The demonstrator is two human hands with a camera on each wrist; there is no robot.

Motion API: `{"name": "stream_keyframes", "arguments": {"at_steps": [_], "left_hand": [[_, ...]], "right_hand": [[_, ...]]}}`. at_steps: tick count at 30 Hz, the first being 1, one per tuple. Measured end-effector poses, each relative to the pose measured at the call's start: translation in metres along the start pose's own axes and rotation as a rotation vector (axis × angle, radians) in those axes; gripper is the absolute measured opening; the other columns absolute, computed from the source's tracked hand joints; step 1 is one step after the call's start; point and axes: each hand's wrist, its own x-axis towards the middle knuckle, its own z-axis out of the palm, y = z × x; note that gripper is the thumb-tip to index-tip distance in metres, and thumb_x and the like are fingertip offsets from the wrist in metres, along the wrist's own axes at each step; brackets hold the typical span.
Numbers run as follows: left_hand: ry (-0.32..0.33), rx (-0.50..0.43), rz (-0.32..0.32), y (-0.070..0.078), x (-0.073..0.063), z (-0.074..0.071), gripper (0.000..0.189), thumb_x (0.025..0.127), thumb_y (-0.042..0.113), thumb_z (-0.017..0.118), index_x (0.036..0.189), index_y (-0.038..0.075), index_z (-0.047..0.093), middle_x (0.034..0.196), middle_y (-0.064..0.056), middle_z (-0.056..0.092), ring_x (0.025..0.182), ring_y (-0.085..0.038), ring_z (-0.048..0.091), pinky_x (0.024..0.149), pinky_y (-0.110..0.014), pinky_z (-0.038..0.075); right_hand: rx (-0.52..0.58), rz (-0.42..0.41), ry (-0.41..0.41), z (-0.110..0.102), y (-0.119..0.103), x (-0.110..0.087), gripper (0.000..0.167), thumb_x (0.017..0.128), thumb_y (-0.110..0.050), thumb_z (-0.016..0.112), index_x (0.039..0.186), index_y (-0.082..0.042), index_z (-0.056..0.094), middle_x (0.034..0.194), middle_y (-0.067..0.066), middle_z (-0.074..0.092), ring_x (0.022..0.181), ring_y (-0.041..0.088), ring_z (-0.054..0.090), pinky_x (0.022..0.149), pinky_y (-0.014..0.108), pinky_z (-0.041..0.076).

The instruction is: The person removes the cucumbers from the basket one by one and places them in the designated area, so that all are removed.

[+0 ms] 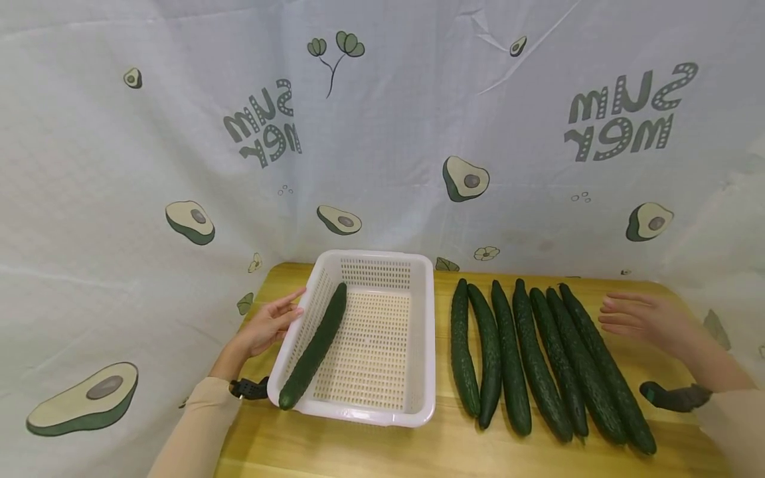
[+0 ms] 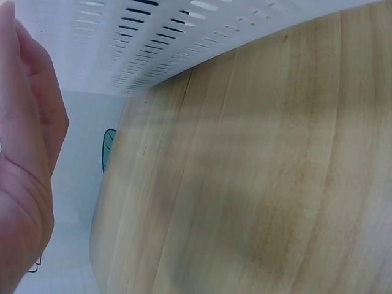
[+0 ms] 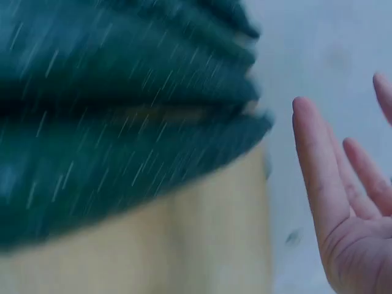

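Observation:
A white perforated plastic basket (image 1: pixel 429 345) stands on the wooden table, with one long cucumber (image 1: pixel 317 348) leaning along its left side, the lower end on the front rim. My left hand (image 1: pixel 267 328) is at the basket's left wall, fingers extended and seemingly touching it; the left wrist view shows this hand (image 2: pixel 27 141) beside the slotted wall (image 2: pixel 153 37). To the right of the basket lie several cucumbers (image 1: pixel 510 372) side by side. Just right of the rightmost cucumber (image 1: pixel 609 372), my right hand (image 1: pixel 645 322) hovers empty, its fingers spread and fairly straight.
The wooden table (image 1: pixel 335 451) runs under everything, its back edge against a hanging white sheet (image 1: pixel 388 133) printed with avocados. Another stretch of sheet (image 1: pixel 89 299) hangs at the left. A dark band (image 1: pixel 675 397) sits on the right wrist.

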Motion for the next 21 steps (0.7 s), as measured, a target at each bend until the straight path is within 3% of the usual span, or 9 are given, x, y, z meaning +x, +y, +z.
{"name": "stream_keyframes", "arguments": {"at_steps": [1,4,7,11,15,21], "left_hand": [[0.002,0.002,0.001,0.000,0.000,0.000,0.060,0.106,0.011,0.051,0.160,0.011,0.024,0.115,-0.007,0.061,0.094,-0.018,0.069,0.075,-0.032,0.060],[0.007,0.007,-0.001,-0.002,0.000,0.000,0.060,0.106,0.012,0.051,0.160,0.012,0.023,0.115,-0.007,0.060,0.093,-0.018,0.069,0.073,-0.031,0.059],[0.013,0.006,-0.008,-0.002,0.001,0.001,0.061,0.106,0.013,0.052,0.160,0.012,0.023,0.114,-0.007,0.060,0.092,-0.017,0.069,0.072,-0.030,0.059],[0.019,-0.001,-0.021,0.000,0.002,0.003,0.062,0.105,0.012,0.053,0.160,0.012,0.023,0.114,-0.007,0.060,0.091,-0.017,0.069,0.072,-0.030,0.059],[0.023,-0.003,-0.031,0.002,0.002,0.004,0.062,0.105,0.010,0.052,0.160,0.011,0.023,0.114,-0.008,0.059,0.092,-0.018,0.069,0.073,-0.031,0.060],[0.026,-0.004,-0.029,0.003,0.001,0.004,0.062,0.105,0.010,0.053,0.160,0.010,0.023,0.114,-0.008,0.060,0.092,-0.018,0.069,0.074,-0.032,0.060]], "right_hand": [[-0.100,0.006,0.091,0.010,-0.004,0.004,0.050,0.107,0.005,0.027,0.125,-0.018,0.067,0.120,0.002,0.067,0.107,0.024,0.067,0.087,0.034,0.056],[-0.180,0.019,0.158,0.034,-0.011,0.021,0.045,0.108,0.004,0.031,0.123,-0.018,0.068,0.118,0.003,0.068,0.105,0.024,0.069,0.086,0.035,0.057],[-0.212,0.048,0.230,0.057,-0.016,0.041,0.036,0.107,0.002,0.037,0.120,-0.016,0.065,0.112,0.005,0.070,0.101,0.024,0.070,0.085,0.035,0.057],[-0.263,0.112,0.350,0.086,-0.019,0.071,0.019,0.106,-0.006,0.047,0.125,-0.007,0.049,0.105,0.004,0.070,0.096,0.021,0.071,0.084,0.036,0.058],[-0.279,0.155,0.387,0.111,-0.021,0.102,0.031,0.105,-0.011,0.052,0.131,-0.001,0.039,0.102,0.005,0.070,0.096,0.021,0.071,0.086,0.038,0.057],[-0.260,0.131,0.366,0.144,-0.020,0.145,0.042,0.103,-0.012,0.057,0.137,0.004,0.037,0.101,0.010,0.070,0.095,0.023,0.071,0.088,0.040,0.056]]}}
